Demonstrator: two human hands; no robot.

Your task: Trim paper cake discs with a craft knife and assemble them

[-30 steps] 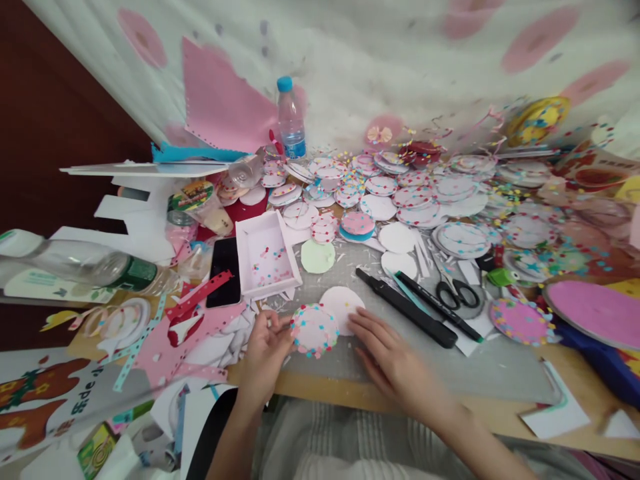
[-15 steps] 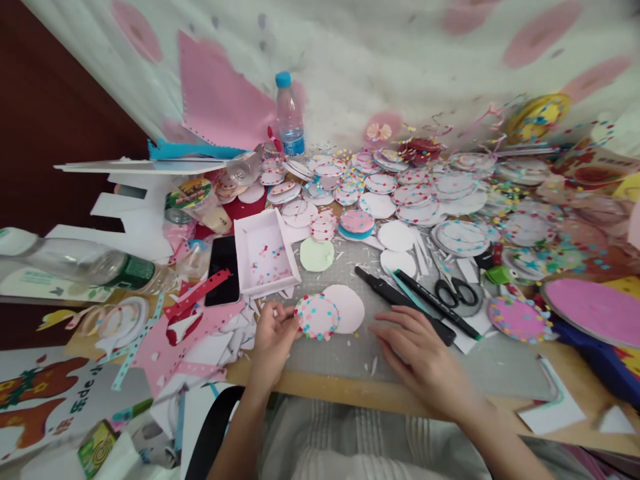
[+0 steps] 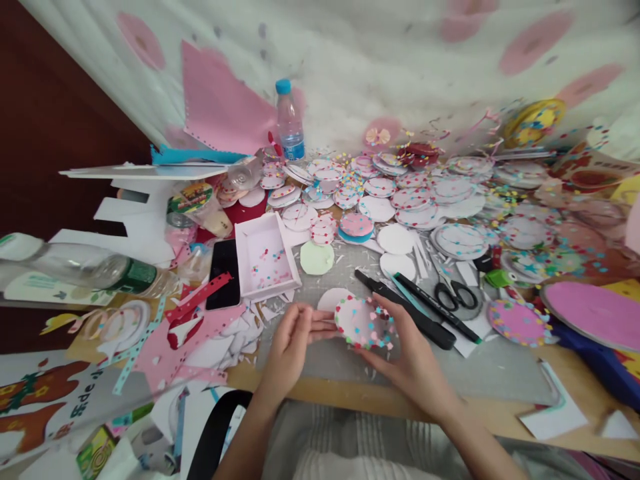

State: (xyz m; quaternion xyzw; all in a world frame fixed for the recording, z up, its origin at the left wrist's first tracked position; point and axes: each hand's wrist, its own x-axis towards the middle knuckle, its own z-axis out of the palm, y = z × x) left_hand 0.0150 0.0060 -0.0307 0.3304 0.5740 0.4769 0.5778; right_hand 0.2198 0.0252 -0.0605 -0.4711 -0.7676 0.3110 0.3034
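Observation:
A round white paper disc (image 3: pixel 361 323) edged with small red, blue and pink dots is tilted above the grey mat. My right hand (image 3: pixel 407 350) grips its right side, thumb below and fingers at the upper edge. My left hand (image 3: pixel 295 340) is at the disc's left edge, fingers stretched out toward it and the thumb lifted away from the disc. Whether those fingertips touch the rim I cannot tell. Just behind lies a plain white paper disc (image 3: pixel 331 299), partly hidden by the left fingers and the dotted disc.
Black-handled scissors (image 3: pixel 456 293), a black pen (image 3: pixel 437 308) and a black cutter-like tool (image 3: pixel 405 310) lie to the right. A white box (image 3: pixel 267 257) with loose dots and a phone (image 3: pixel 223 273) are at left. Behind are many stacked discs (image 3: pixel 417 207) and an upright bottle (image 3: pixel 290 123).
The dotted disc has moved right and tilted up, from my left hand into my right hand's grip. My right hand has come inward. The plain disc now shows farther left.

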